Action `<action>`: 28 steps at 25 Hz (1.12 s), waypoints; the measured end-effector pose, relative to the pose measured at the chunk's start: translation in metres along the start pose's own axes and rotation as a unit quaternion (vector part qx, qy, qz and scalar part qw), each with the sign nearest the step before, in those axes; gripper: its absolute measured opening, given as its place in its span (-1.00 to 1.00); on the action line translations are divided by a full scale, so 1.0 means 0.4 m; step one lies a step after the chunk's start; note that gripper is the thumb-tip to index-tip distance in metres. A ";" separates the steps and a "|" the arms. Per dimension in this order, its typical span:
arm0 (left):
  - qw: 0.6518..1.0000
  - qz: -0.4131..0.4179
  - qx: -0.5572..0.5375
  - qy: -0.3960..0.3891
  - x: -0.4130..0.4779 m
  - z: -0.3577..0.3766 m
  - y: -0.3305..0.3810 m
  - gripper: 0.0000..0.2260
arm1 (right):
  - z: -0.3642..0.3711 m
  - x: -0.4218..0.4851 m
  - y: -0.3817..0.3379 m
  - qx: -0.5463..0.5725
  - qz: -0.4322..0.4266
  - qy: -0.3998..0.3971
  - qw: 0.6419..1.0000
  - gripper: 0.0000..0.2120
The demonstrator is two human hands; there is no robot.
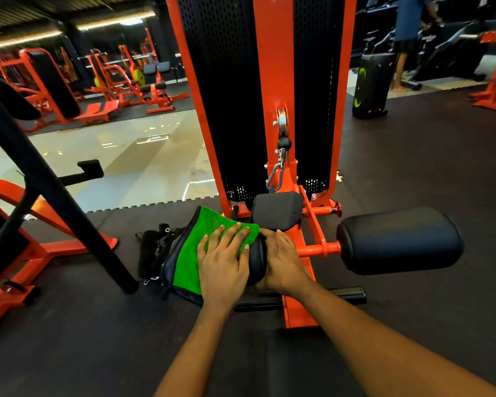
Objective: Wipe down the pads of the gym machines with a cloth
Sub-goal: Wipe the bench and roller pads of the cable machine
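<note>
Wiping black vinyl roller pad (pixel 257 257): left hand (pixel 223 260) fingers spread, pressing green microfibre cloth (pixel 188 263); right hand (pixel 284 262) fingers together, bracing pad end. Next, likely: matching right-side pad (pixel 398 240).

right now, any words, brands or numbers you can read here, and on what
No text can be read.
White mark on the black machine, far right: too blurred.
Yellow weight plates: markings too small.
Green cloth, black speaker: no text shows.
</note>
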State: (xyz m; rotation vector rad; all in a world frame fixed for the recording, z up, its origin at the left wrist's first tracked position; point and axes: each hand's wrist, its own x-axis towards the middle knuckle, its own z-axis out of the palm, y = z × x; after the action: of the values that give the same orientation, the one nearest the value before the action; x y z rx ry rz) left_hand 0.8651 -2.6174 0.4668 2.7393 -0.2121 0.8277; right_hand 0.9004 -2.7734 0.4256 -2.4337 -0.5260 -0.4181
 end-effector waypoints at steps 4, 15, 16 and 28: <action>0.995 -0.023 0.069 -0.063 0.086 -0.008 0.005 -0.66 | -0.003 0.003 0.002 -0.004 0.002 -0.006 1.000 0.16; 0.997 -0.071 0.040 -0.018 0.067 -0.026 -0.083 -0.64 | 0.008 0.002 0.018 -0.015 0.022 -0.028 0.999 0.22; 0.990 -0.120 0.064 -0.042 0.099 -0.039 -0.092 -0.65 | 0.008 0.002 0.017 -0.020 0.025 -0.037 0.999 0.23; 0.986 -0.163 0.014 0.030 0.022 -0.031 -0.118 -0.62 | -0.108 0.119 -0.026 0.004 0.098 -0.271 0.958 0.13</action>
State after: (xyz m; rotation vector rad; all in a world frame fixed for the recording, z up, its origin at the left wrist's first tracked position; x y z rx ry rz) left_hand 0.8761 -2.5691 0.4716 2.6661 0.2555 0.8215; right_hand 0.9297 -2.7796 0.4835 -2.5520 -0.4981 0.3491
